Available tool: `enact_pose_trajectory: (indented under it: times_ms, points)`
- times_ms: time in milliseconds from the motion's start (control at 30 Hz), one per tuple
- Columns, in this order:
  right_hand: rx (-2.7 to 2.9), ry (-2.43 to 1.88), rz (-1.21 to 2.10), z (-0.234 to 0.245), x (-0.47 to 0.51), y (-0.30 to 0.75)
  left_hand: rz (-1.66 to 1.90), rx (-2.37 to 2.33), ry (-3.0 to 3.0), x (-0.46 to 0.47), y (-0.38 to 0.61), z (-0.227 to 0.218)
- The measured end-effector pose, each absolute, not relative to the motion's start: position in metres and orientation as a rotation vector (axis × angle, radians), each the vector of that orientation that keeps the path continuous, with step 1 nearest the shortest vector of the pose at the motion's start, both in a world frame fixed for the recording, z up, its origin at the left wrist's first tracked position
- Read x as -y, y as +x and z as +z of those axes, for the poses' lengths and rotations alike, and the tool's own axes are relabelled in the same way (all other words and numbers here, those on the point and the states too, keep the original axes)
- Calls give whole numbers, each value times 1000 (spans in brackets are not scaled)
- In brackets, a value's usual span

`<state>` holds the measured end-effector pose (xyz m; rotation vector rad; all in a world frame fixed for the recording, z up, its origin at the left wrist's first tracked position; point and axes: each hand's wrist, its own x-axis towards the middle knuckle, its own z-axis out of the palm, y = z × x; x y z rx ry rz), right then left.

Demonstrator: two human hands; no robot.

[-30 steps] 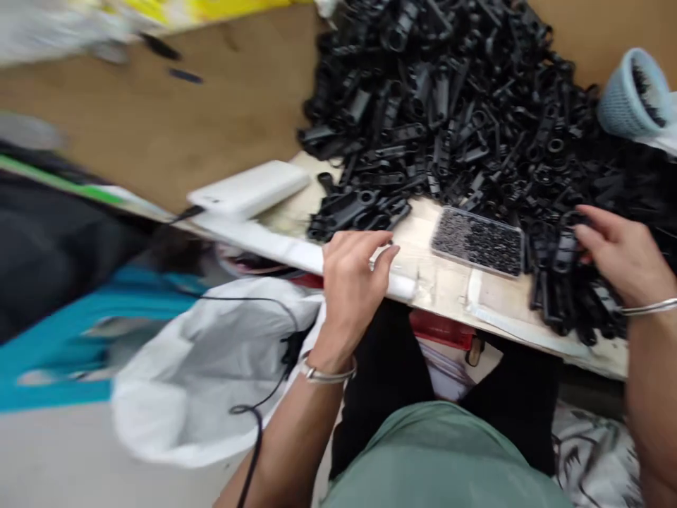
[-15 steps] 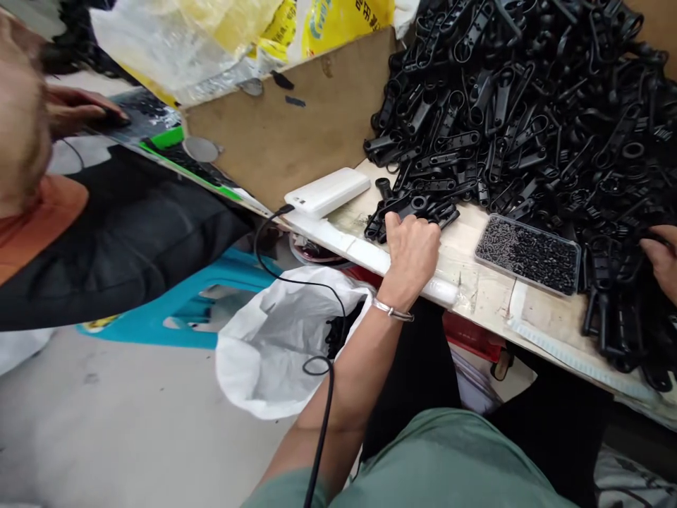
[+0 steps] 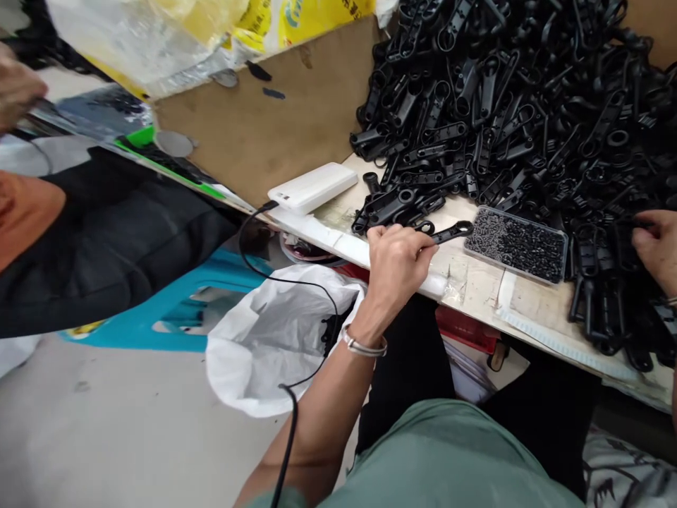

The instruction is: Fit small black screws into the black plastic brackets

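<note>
My left hand (image 3: 399, 257) is closed at the table's front edge. From its fingers a slim black plastic arm with a ring end (image 3: 459, 231) sticks out to the right. Behind that hand lies a small group of similar black plastic parts (image 3: 394, 204). At the right edge, my right hand (image 3: 657, 247) is partly cut off by the frame. Its thumb and forefinger pinch a small dark piece, mostly hidden, above a cluster of black parts (image 3: 608, 303). Between my hands sits a clear box of tiny black screw-like pieces (image 3: 518, 245).
A large heap of black plastic parts (image 3: 491, 106) covers the back of the table. A white power bank (image 3: 313, 188) with a black cable stands by a cardboard panel (image 3: 254, 120). Below are a white bag (image 3: 248, 353) and a blue stool (image 3: 201, 310). Another person sits at the left.
My left hand has drawn back from the small group, and a black plastic arm now shows in its fingers. The other person's hand has risen. The view has shifted slightly.
</note>
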<state>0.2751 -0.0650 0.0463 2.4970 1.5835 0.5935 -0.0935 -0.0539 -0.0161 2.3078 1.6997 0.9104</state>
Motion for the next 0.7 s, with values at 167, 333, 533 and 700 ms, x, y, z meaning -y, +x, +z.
enact_pose_trajectory:
  times_ms: [167, 333, 533, 700]
  points:
    - [-1568, 2633, 482, 53, 72, 249, 949, -1200, 2614, 79, -82, -30]
    - [-1823, 2642, 612, 55, 88, 243, 695, -903, 2789, 81, -67, -40]
    - [-2280, 2320, 20, 46, 90, 189, 674, -889, 2778, 78, -61, -41]
    - [-2183, 2082, -80, 22, 65, 157, 727, -854, 2652, 72, -63, -35]
